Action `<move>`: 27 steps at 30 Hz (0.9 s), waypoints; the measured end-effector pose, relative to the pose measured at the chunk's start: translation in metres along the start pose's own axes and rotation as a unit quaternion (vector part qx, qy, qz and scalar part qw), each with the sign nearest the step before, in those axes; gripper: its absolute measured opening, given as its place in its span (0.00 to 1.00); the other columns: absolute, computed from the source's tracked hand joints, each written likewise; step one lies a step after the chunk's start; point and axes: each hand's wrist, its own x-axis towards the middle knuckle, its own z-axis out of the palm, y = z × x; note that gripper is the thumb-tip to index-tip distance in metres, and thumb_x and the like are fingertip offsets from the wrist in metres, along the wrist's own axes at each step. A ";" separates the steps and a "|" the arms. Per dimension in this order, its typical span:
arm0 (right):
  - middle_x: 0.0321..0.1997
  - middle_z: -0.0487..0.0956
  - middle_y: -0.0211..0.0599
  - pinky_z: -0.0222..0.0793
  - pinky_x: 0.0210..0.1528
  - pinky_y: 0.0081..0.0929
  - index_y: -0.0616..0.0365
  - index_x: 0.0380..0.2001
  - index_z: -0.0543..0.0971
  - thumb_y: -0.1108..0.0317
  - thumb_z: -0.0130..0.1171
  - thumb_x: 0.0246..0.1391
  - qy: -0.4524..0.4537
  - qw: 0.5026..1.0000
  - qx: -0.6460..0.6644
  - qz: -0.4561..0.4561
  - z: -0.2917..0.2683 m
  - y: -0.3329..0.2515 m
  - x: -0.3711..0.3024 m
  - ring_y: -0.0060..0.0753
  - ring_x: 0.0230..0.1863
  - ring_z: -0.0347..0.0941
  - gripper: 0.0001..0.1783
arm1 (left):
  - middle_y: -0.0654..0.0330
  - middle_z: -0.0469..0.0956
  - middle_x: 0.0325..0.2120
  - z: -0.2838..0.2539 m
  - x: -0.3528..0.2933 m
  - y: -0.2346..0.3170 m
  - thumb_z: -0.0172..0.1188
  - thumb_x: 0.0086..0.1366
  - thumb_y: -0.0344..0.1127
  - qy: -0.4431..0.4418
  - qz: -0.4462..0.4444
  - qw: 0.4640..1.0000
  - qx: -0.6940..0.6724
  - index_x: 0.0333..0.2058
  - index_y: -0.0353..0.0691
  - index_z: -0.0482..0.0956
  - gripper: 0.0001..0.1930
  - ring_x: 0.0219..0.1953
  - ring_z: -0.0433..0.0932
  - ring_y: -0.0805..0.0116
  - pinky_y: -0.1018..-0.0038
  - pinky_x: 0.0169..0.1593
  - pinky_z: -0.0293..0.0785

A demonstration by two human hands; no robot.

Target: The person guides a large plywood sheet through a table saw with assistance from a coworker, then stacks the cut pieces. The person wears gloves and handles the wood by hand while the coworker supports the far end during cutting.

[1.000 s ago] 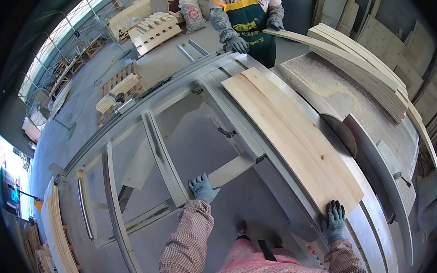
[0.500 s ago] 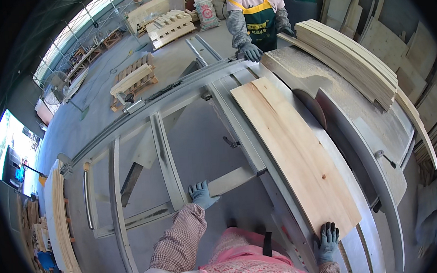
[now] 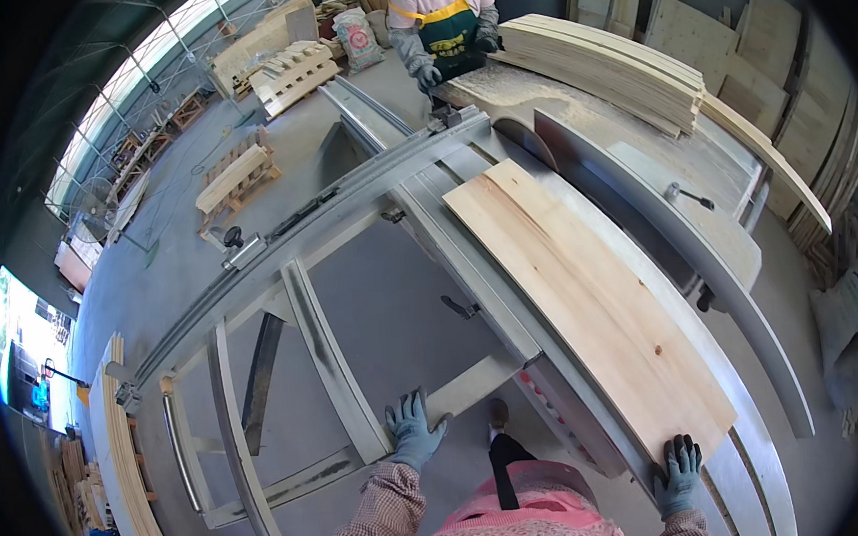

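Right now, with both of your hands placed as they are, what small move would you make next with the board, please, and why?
Probably push the long pale board forward along the saw table. The right hand presses its near end, the left hand braces on the sliding frame, and a co-worker waits at the far end.

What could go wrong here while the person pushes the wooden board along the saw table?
The right hand presses the near end of the board, in line with the saw guard; it may come close to the blade. A co-worker stands at the far end, where the board could kick. The left hand rests on the metal frame, which might pinch it.
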 end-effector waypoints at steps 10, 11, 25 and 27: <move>0.62 0.61 0.50 0.43 0.65 0.56 0.58 0.55 0.66 0.64 0.59 0.39 -0.046 0.999 0.004 0.017 -0.009 -0.009 0.007 0.58 0.64 0.51 0.35 | 0.43 0.59 0.57 -0.028 0.044 0.039 0.55 0.57 0.54 0.102 0.058 0.993 -0.034 0.57 0.43 0.63 0.33 0.62 0.53 0.45 0.46 0.63 0.40; 0.62 0.61 0.51 0.43 0.65 0.57 0.58 0.55 0.66 0.64 0.59 0.39 -0.042 0.999 -0.002 0.025 -0.009 -0.008 0.002 0.58 0.64 0.52 0.35 | 0.41 0.60 0.56 -0.033 0.065 0.062 0.54 0.57 0.53 0.121 0.100 0.986 -0.047 0.55 0.42 0.66 0.31 0.61 0.54 0.44 0.46 0.63 0.40; 0.62 0.62 0.46 0.48 0.64 0.54 0.56 0.59 0.64 0.62 0.56 0.46 0.007 1.000 0.022 -0.011 -0.019 -0.003 0.037 0.54 0.64 0.54 0.34 | 0.34 0.49 0.61 0.020 0.247 0.212 0.46 0.61 0.58 0.119 0.081 0.989 -0.030 0.55 0.19 0.58 0.41 0.65 0.43 0.39 0.51 0.66 0.34; 0.63 0.62 0.46 0.47 0.64 0.53 0.57 0.59 0.64 0.62 0.56 0.45 0.034 0.999 0.018 -0.031 -0.017 0.012 0.059 0.54 0.65 0.53 0.35 | 0.36 0.50 0.61 0.016 0.272 0.225 0.46 0.61 0.58 0.113 0.084 0.989 -0.040 0.56 0.21 0.58 0.40 0.65 0.44 0.41 0.51 0.66 0.34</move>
